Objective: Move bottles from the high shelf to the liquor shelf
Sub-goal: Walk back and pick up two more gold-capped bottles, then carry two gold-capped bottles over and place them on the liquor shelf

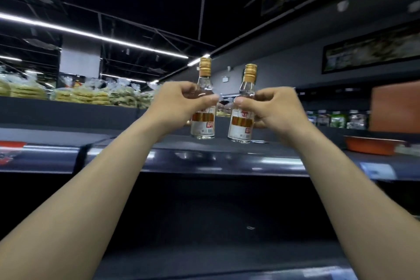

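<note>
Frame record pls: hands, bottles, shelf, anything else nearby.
left hand: grips left bottle round its shoulder
right hand: grips right bottle round its shoulder
bottles: clear glass, gold caps, near upright, apart
high shelf: dark top; bottle bases at or just above it, contact unclear
orange tray: on the shelf top, far right
background: bagged goods on a farther shelf

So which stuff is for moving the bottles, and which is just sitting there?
For the job: clear glass gold-capped bottle in the left hand; matching bottle in the right hand; dark high shelf.
Just lying about: shallow orange tray; bagged yellow noodles; green packets.
</note>
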The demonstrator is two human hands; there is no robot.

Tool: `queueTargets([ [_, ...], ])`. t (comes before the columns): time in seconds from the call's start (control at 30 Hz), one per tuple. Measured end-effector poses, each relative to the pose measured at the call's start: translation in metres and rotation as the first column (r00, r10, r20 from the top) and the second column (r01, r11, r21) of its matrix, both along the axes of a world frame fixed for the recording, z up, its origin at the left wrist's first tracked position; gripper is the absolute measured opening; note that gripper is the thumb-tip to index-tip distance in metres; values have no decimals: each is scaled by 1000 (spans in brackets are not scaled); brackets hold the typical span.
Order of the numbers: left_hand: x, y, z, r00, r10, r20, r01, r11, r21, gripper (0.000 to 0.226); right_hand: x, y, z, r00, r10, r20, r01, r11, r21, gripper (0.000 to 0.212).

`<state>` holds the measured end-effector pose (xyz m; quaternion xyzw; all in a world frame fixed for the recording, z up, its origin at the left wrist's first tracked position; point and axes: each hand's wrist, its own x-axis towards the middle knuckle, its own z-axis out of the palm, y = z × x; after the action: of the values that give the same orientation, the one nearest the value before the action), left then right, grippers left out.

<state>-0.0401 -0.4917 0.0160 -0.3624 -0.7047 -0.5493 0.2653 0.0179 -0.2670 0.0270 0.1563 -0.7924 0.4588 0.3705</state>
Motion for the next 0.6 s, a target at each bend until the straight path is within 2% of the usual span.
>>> queueTargets([
  [0.13, 48, 83, -13, 996, -90, 14, 90, 996, 0, 31, 69, 74, -21, 996, -81, -32, 79, 996, -52, 21],
  [0.33, 146, 246, -98, 972, -218, 83, 221, 975, -24, 41, 205, 212, -112, 933, -358, 30, 359, 931, -63, 23],
  [0.4, 184, 304, -134, 962, -250, 113, 258, 964, -65, 41, 255, 257, -154, 873, -480, 83, 484, 875, -25, 25],
  [0.5, 240, 390, -188, 957, -267, 112, 283, 945, -162, 36, 326, 319, -213, 720, -684, 119, 677, 730, 92, 44],
  [0.6, 296, 467, -238, 909, -378, 175, 411, 883, -227, 21, 394, 377, -269, 585, -792, 174, 781, 608, 141, 39],
])
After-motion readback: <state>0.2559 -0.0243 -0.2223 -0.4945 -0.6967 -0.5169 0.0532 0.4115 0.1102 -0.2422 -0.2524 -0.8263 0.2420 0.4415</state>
